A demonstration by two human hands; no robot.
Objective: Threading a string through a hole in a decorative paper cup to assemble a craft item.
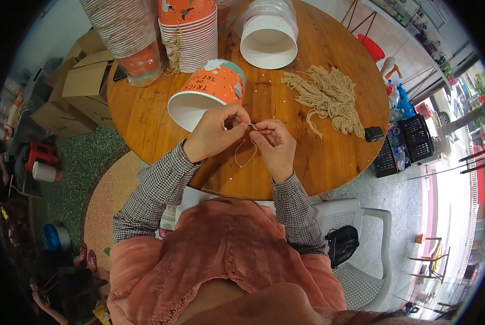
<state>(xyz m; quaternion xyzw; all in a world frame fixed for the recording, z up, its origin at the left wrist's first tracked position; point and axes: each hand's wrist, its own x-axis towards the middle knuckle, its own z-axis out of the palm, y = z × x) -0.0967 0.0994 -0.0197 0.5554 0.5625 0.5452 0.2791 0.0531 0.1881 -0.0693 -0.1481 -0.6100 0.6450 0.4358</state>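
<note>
Close together over the near part of the round wooden table (318,168), my left hand (214,131) and my right hand (276,147) pinch a thin tan cord (246,164). Its loop hangs down between them. Both hands are closed, fingertips almost meeting. Just beyond my left hand an orange paper bucket (215,86) with a printed pattern lies on its side, its white mouth toward me. To the right lies a loose heap of tan cords (329,97).
Stacked orange buckets (191,43) stand at the back, beside a plastic-wrapped stack (126,38). White buckets (268,47) lie nested on their side. A small black object (373,134) sits at the right edge. Cardboard boxes (88,81) are left; a grey chair (361,271) is at my right.
</note>
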